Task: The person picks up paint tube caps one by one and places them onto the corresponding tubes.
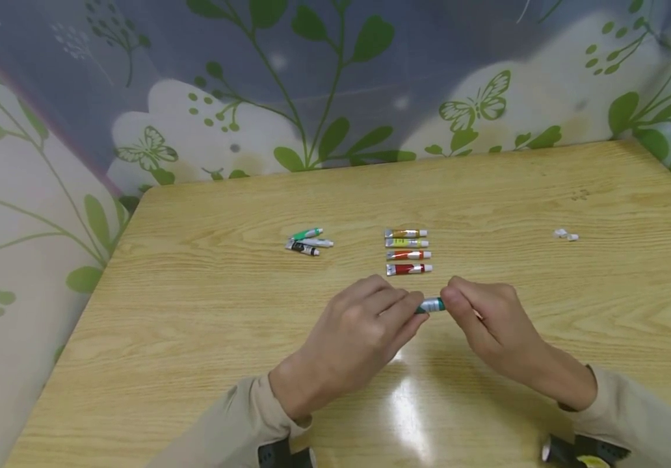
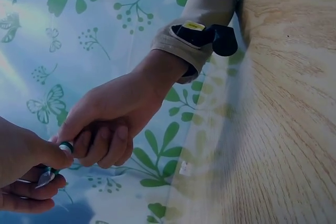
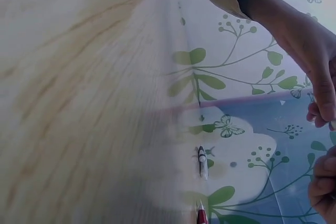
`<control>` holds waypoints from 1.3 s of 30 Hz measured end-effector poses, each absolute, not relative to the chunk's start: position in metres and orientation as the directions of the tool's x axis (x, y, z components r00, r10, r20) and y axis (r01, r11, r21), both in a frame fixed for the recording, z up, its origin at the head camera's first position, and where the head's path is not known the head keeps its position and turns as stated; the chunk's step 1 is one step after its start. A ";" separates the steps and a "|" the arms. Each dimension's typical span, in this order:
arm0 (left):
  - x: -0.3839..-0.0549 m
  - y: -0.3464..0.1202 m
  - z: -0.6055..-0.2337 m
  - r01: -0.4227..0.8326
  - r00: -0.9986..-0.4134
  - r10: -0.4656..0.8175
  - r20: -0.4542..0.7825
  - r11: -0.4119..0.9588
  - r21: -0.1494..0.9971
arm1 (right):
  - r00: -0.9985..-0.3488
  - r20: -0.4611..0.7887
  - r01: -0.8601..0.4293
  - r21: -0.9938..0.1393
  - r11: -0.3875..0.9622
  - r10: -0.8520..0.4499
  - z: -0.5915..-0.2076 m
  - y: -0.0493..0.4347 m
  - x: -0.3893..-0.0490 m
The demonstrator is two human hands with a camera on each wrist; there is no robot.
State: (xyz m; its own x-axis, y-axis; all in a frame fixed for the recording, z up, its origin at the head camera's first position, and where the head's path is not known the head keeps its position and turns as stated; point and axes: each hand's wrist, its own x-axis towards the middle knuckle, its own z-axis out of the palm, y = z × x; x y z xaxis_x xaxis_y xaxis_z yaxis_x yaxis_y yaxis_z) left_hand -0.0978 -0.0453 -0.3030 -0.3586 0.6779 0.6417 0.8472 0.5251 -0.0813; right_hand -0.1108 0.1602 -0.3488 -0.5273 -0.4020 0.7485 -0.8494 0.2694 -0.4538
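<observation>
Between both hands, raised over the table, is a green and silver paint tube [image 1: 431, 305]. My left hand [image 1: 365, 322] pinches its body between thumb and fingers; the flat crimped end shows below these fingers in the left wrist view. At the other end, my right hand [image 1: 496, 328] pinches the tube's tip with thumb and index finger, hiding the cap. Just beyond the hands lie a dark red tube [image 1: 408, 269], an orange-red tube [image 1: 408, 255], a yellow tube [image 1: 407, 243] and an ochre tube [image 1: 406, 233], side by side with white caps pointing right.
Left of the row, a green tube [image 1: 307, 234], a white tube [image 1: 319, 243] and a black tube [image 1: 303, 247] lie in a loose pile. Small white pieces [image 1: 565, 234] sit at the right on the wooden table [image 1: 195, 338]. A leaf-patterned curtain [image 1: 347, 84] borders the table's back.
</observation>
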 end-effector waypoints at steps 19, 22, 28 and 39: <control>-0.109 -0.044 -0.295 0.820 -0.519 0.679 0.519 0.566 0.081 | -0.551 0.709 -0.833 -0.436 0.341 -0.440 -0.346 0.168 -0.119; -0.110 -0.045 -0.296 0.808 -0.553 0.684 0.476 0.580 0.104 | -0.568 0.687 -0.822 -0.453 0.344 -0.453 -0.345 0.169 -0.119; -0.118 -0.046 -0.302 0.778 -0.604 0.694 0.393 0.619 0.103 | -0.625 0.609 -0.780 -0.460 0.424 -0.489 -0.337 0.183 -0.128; -0.130 -0.045 -0.307 0.749 -0.649 0.677 0.347 0.648 0.137 | -0.794 0.497 -0.569 -0.407 0.715 -0.349 -0.307 0.242 -0.152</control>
State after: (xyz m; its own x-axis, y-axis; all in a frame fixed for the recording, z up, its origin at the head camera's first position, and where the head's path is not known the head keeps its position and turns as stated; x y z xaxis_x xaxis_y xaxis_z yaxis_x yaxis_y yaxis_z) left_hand -0.1298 -0.0450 -0.3067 -0.6489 0.6772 0.3467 0.7494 0.6478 0.1373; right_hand -0.1516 0.2419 -0.3068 -0.7942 -0.3494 0.4972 -0.5689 0.7149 -0.4065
